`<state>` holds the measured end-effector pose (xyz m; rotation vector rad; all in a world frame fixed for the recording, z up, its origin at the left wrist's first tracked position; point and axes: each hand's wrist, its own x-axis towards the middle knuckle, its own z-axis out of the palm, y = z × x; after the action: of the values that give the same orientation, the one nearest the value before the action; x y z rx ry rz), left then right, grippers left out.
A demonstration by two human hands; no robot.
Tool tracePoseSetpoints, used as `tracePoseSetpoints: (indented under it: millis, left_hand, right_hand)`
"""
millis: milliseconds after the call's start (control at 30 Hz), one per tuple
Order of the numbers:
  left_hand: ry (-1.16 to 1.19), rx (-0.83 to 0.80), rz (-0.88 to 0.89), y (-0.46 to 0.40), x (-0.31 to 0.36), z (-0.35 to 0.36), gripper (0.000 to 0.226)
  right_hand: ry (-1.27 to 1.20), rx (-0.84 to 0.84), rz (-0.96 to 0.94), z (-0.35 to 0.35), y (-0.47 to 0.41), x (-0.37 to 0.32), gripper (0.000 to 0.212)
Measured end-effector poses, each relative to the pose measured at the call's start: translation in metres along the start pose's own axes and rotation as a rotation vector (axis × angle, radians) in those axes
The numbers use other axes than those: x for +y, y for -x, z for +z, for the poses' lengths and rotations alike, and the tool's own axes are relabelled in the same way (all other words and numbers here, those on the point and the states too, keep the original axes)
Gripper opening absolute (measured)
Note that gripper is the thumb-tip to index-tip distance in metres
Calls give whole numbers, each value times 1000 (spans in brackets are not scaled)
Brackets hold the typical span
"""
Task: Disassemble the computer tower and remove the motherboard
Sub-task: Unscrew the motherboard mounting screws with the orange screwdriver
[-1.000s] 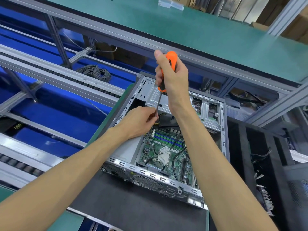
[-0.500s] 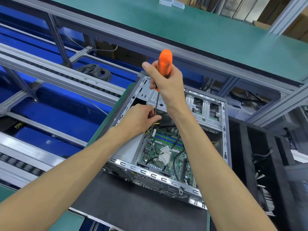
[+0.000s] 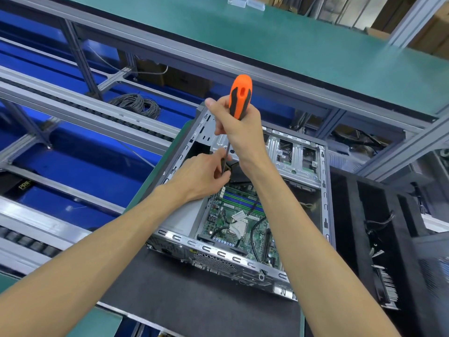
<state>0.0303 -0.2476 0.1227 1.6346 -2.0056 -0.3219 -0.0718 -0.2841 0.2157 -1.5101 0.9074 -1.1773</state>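
- Your right hand (image 3: 239, 132) is wrapped round the orange-and-black handle of the screwdriver (image 3: 239, 98), shaft pointing down into the computer tower (image 3: 323, 190).
- Your left hand (image 3: 202, 176) has its fingers curled at the lower shaft, pinching near the tip; the tip itself is hidden.
- The tower lies open on its side on a black mat (image 3: 194, 300) on the desk (image 3: 104, 322).
- The green motherboard (image 3: 233, 210) sits inside, just below both hands.
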Motion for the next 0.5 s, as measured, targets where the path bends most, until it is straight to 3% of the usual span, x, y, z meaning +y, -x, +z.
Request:
tracePoseSetpoints:
  millis: [233,400,500]
  left_hand:
    - [36,0,-107,-5,-4,2,35]
    - [18,-30,-34,0,-3,3,16]
    - [24,-18,-106,-5,-4,4,27]
  right_hand:
    - [11,-25,-14,-1,0,2,30]
    - [-1,8,-3,-2,-1,5,29]
    - [-3,-30,-10,-1,2,10,28]
